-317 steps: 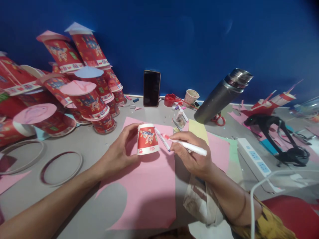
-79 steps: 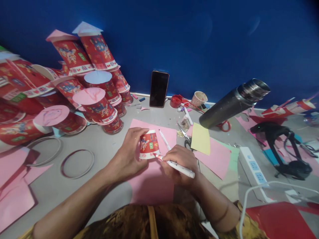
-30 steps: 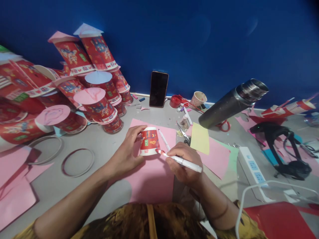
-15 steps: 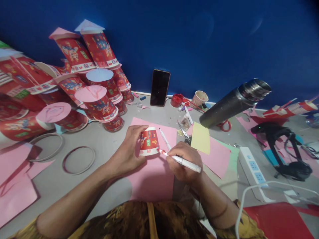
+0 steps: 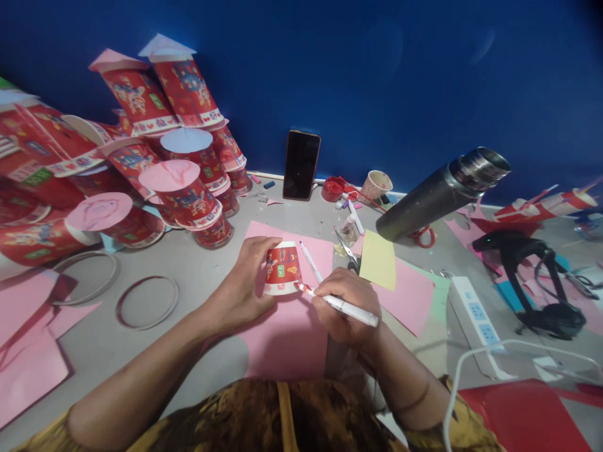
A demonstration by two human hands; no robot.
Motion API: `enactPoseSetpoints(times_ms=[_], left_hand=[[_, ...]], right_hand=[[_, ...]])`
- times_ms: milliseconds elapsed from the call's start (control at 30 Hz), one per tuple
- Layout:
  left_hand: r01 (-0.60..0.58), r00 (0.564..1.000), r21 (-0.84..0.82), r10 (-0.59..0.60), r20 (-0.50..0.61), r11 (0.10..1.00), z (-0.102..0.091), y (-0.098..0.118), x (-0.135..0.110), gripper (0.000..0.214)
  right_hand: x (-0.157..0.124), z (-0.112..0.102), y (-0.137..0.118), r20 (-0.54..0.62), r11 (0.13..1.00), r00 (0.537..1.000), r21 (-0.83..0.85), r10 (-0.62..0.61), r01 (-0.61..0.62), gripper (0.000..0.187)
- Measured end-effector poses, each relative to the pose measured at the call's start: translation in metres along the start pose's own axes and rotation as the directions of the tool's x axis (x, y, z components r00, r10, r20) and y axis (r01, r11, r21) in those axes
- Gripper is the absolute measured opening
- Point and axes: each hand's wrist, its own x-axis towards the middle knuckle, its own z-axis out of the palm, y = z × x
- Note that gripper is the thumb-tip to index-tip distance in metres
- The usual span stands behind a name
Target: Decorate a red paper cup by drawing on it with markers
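Note:
My left hand (image 5: pixel 247 279) grips a red printed paper cup (image 5: pixel 282 267) from its left side, thumb below and fingers above. Small red marks show on the cup's white band. In my right hand (image 5: pixel 348 301) is a white marker (image 5: pixel 351 310), its red tip touching or very close to that band at the lower right of the cup. Under both hands lies a pink sheet of paper (image 5: pixel 287 351). Another marker (image 5: pixel 309 260) rests on the sheet, just right of the cup. Scissors (image 5: pixel 347 251) and a yellow paper (image 5: pixel 378 260) lie beyond my right hand.
Stacked red paper cups (image 5: pixel 181 201) with paper discs and cones stand at the left. Cardboard rings (image 5: pixel 147 302) lie before them. A phone (image 5: pixel 302 166) leans on the blue wall. A steel flask (image 5: pixel 438 198), a power strip (image 5: pixel 478 320) and a black headset-like stand (image 5: pixel 532 276) occupy the right.
The marker's tip has shifted slightly along the cup's white band, and the cup has turned a little in my left hand. Both hands keep their holds.

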Motion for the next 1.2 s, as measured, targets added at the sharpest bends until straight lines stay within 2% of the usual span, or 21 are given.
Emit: enactPoseSetpoints(times_ms=[267, 467, 667, 1067, 1200], left_hand=[[0.054, 0.996, -0.032, -0.052, 0.076, 0.998, -0.0069, 0.0065, 0.0025, 0.087], [0.073, 0.997, -0.068, -0.072, 0.024, 0.995, -0.0016, 0.0009, -0.0011, 0.091], [0.103, 0.992, -0.067, -0.098, 0.081, 0.992, -0.0066, 0.0068, 0.0007, 0.086], [0.099, 0.995, -0.083, -0.095, 0.042, 0.992, -0.0045, 0.0041, 0.0, 0.088], [0.098, 0.994, -0.078, -0.093, 0.065, 0.992, -0.007, 0.0056, 0.0016, 0.087]], right_hand=[[-0.0003, -0.0012, 0.0, 0.027, 1.0, 1.0, -0.002, -0.006, 0.006, 0.011], [-0.0013, -0.0002, 0.0007, 0.029, 1.0, 1.0, 0.013, -0.007, 0.007, 0.01], [0.0003, -0.0019, 0.0, 0.001, 1.0, 1.0, 0.012, -0.002, 0.002, 0.011], [-0.0005, -0.0015, -0.0001, 0.011, 0.999, 1.0, 0.028, 0.017, -0.018, 0.01], [0.0004, -0.0029, -0.0006, -0.009, 1.0, 1.0, 0.018, 0.021, -0.021, 0.012]])
